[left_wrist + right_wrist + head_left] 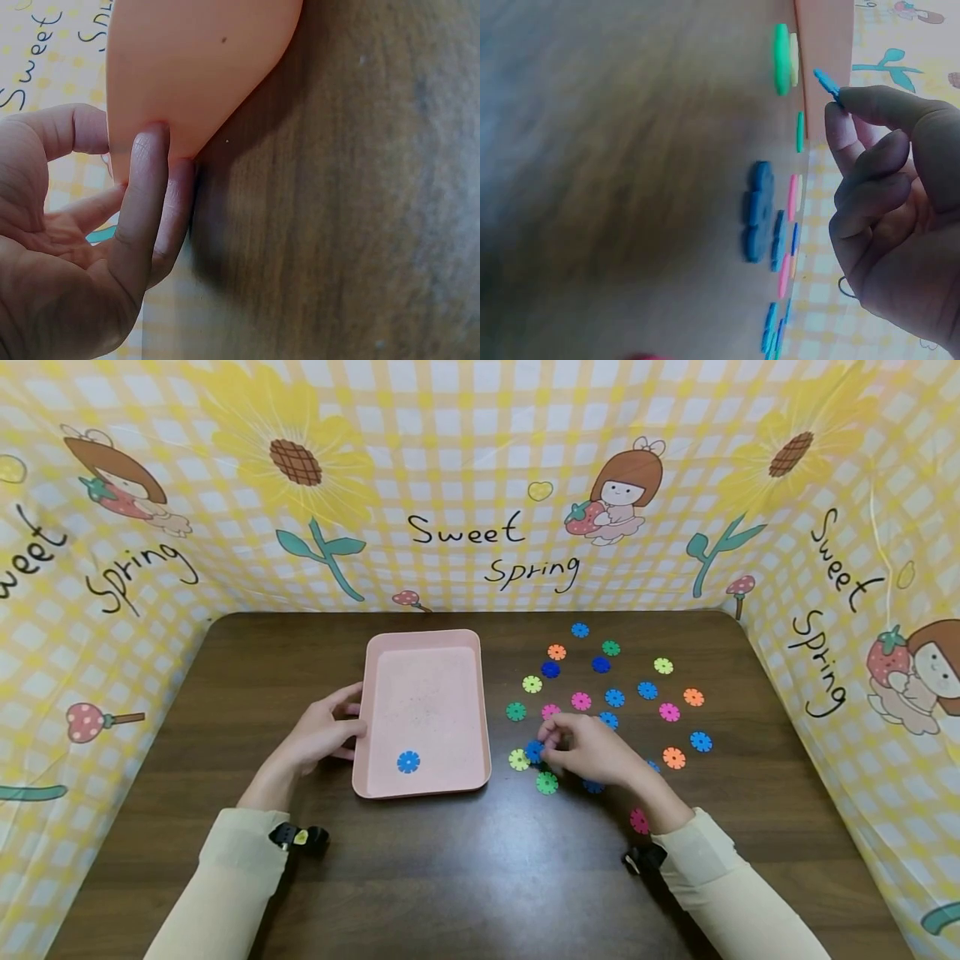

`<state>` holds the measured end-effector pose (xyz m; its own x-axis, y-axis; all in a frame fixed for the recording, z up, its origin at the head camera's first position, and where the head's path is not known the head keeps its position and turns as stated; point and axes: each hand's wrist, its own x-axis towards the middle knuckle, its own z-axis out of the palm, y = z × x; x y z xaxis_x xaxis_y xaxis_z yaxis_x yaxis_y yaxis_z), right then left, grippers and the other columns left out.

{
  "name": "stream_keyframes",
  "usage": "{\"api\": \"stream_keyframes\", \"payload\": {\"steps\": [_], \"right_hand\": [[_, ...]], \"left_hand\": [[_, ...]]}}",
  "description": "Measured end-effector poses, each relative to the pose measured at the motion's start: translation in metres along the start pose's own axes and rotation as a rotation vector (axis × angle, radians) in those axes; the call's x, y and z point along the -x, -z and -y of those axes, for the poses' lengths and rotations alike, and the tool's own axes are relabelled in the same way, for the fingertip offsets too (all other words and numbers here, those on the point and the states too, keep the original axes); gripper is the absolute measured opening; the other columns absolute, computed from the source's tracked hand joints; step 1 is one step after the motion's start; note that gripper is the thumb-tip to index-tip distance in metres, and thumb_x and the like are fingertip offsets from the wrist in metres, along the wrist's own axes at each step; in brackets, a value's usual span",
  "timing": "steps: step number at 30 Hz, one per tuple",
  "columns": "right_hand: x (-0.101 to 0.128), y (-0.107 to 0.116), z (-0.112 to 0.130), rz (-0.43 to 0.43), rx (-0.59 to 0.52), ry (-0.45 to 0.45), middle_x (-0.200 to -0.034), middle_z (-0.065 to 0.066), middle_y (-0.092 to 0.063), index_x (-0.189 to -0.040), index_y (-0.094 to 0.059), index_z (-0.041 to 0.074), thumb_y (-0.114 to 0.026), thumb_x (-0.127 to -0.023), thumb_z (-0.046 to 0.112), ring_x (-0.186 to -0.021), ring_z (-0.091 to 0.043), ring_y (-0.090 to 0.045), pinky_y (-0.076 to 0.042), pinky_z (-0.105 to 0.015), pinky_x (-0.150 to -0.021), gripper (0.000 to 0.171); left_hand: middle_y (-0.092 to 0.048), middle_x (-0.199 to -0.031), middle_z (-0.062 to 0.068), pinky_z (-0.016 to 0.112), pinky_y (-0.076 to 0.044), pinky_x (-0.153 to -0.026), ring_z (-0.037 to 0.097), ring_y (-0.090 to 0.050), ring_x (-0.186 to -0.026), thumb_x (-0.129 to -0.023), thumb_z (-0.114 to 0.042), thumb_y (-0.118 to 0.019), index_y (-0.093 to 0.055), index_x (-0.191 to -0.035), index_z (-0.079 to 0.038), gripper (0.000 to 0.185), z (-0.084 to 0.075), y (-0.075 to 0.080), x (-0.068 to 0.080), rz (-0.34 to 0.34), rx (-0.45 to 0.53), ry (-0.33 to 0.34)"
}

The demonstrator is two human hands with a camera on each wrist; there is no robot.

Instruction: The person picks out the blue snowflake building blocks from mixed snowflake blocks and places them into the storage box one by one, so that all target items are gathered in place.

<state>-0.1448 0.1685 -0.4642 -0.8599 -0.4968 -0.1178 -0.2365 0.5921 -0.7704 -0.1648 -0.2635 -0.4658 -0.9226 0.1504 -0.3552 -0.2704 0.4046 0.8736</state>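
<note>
Head view shows the person's left hand [324, 737] resting against the left rim of a shallow pink rectangular plastic tray [390, 652] on the dark wooden table [480, 877]. Its fingers [142, 202] lie nearly straight, pressed to the tray's outer wall, thumb over the rim. One blue flower-shaped plastic disc [408, 762] lies inside the tray near its front edge. The right hand [592, 750] sits just right of the tray, curled, pinching another blue flower-shaped disc [826, 81] between thumb and fingertip, lifted off the tabletop. Many more flat flower discs [615, 697] in green, pink, orange, yellow and blue lie scattered around and behind that hand.
</note>
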Motion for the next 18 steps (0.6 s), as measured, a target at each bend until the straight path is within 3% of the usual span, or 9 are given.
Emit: {"api": "stream_keyframes", "payload": {"steps": [11, 18], "right_hand": [[-0.018, -0.007, 0.022, -0.049, -0.079, 0.083, -0.095, 0.005, -0.069, -0.107, -0.072, 0.017, -0.074, -0.097, 0.016, -0.055, -0.015, -0.047, -0.046, -0.032, -0.056, 0.011], [-0.039, -0.019, 0.044, -0.063, -0.172, 0.074, -0.095, 0.003, -0.070, -0.107, -0.074, 0.019, -0.074, -0.096, 0.018, -0.062, -0.017, -0.053, -0.047, -0.031, -0.059, 0.011]], "left_hand": [[-0.046, -0.144, 0.029, 0.045, -0.064, -0.071, 0.033, -0.066, -0.100, -0.091, -0.004, -0.061, -0.028, -0.165, -0.015, 0.082, 0.000, 0.000, 0.000, 0.002, 0.011, -0.006], [-0.047, -0.142, 0.029, 0.046, -0.064, -0.071, 0.031, -0.066, -0.098, -0.090, -0.004, -0.060, -0.029, -0.165, -0.014, 0.082, 0.000, 0.001, -0.001, -0.001, 0.006, -0.006]]}}
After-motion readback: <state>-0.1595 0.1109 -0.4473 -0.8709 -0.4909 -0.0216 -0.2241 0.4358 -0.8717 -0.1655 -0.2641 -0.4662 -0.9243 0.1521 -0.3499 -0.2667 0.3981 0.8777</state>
